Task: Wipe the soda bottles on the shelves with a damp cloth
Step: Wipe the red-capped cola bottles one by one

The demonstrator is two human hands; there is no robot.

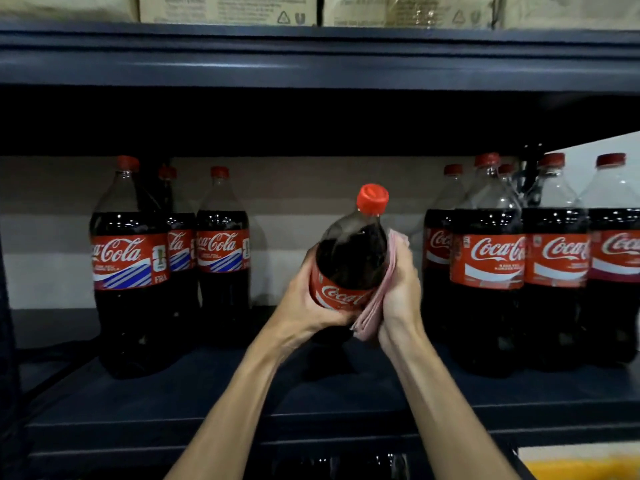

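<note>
A large cola bottle (351, 258) with a red cap and red label is tilted toward me above the middle of the dark shelf (207, 393). My left hand (304, 299) grips its lower left side around the label. My right hand (398, 289) presses a folded pink cloth (375, 306) against the bottle's right side, fingers curled over the cloth. The bottle's base is hidden behind my hands.
Three cola bottles (130, 268) stand at the shelf's left and several more (488, 265) at its right. A dark upper shelf beam (311, 60) runs overhead with cardboard boxes (228, 8) on it. A yellow surface (581, 469) shows at bottom right.
</note>
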